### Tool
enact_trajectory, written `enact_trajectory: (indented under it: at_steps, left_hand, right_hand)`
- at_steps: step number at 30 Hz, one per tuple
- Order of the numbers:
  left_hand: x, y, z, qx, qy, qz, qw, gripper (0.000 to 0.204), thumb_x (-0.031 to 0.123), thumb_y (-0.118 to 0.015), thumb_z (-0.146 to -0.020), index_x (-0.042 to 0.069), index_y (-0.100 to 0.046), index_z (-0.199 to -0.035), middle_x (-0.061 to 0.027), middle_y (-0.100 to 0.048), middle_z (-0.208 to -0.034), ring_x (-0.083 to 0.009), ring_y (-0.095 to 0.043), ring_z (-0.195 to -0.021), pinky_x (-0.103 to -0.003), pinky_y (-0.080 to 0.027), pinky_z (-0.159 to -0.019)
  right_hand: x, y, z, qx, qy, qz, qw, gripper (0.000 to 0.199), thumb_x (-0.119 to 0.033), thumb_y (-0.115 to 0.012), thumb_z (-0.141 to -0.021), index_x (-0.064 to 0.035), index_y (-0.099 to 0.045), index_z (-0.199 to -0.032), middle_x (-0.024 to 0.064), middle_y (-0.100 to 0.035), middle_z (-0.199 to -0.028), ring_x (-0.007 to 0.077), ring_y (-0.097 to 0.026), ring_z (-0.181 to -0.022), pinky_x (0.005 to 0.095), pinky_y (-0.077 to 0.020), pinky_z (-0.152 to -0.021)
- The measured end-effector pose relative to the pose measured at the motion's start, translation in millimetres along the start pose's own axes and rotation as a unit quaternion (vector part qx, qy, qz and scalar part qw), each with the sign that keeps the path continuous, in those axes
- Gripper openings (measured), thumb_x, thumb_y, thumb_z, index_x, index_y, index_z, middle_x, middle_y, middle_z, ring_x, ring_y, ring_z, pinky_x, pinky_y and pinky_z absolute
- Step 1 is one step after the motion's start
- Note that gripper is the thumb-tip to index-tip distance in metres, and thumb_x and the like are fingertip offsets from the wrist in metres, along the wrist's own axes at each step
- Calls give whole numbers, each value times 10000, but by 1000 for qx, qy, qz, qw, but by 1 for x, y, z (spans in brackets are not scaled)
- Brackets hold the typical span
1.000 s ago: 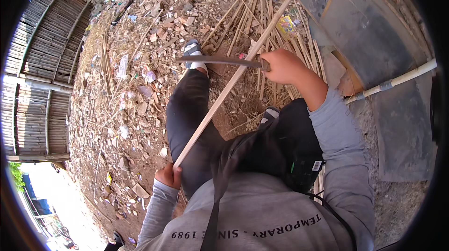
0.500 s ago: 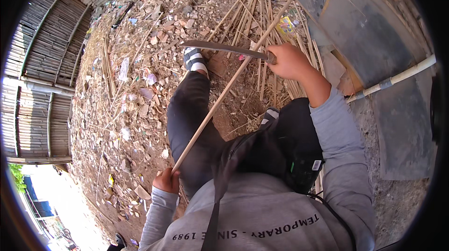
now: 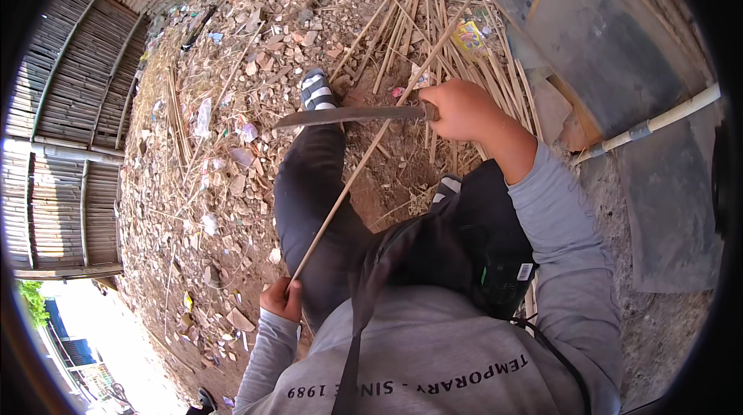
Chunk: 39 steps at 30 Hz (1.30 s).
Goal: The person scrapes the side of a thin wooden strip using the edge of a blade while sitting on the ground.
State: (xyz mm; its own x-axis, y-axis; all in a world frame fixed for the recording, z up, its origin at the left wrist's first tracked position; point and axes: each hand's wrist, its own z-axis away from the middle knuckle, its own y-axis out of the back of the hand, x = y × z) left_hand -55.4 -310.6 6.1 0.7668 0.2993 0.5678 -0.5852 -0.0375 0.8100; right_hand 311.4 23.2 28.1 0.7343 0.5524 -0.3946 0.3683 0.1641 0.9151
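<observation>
Knife (image 3: 333,116), wrapped in my right grip (image 3: 462,109), has slid down the strip (image 3: 346,189), which my left grip (image 3: 281,299) pinches by its near end above the ground (image 3: 398,163), so I judge the stroke runs nearer me.

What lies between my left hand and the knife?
In the head view, the thin strip spans that stretch, from your left hand up to the knife, passing over your left trouser leg and then dirt.
</observation>
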Motion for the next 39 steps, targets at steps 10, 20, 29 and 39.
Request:
enact_trajectory:
  at_steps: [10, 20, 29, 39]
  left_hand:
    - [-13, -9, 0, 45, -15, 11, 999, 463, 423, -496, -996, 21, -565, -778, -151, -530, -583, -280, -536, -515, -386, -424, -516]
    - [-6, -4, -1, 36, -9, -17, 999, 445, 421, -516, -982, 30, -565, -775, -188, -548, -602, -374, -566, -544, -429, -428, -520]
    - [-11, -14, -3, 43, -37, -87, 995, 402, 398, -527, -966, 40, -523, -783, -243, -564, -632, -475, -580, -625, -517, -427, -535]
    - [-15, -8, -15, -25, -52, -3, 998, 494, 460, -424, -1005, 23, -505, -789, -233, -543, -625, -455, -565, -605, -478, -417, -538]
  right_hand:
    - [-18, 10, 0, -61, -26, -3, 998, 247, -207, -731, -761, -19, -656, -904, 195, -626, -732, 375, -628, -724, 461, -466, -656]
    - [11, 2, -7, -32, -65, -75, 995, 241, -198, -733, -734, -28, -665, -890, 188, -637, -726, 352, -641, -724, 432, -486, -667]
    - [29, -5, -8, -22, -78, -58, 995, 283, -237, -745, -722, -9, -622, -837, 192, -627, -726, 381, -630, -724, 455, -492, -671]
    - [-7, 7, -4, -81, -81, -53, 992, 453, -138, -656, -715, -173, -690, -1165, 179, -675, -857, 352, -662, -825, 453, -519, -713]
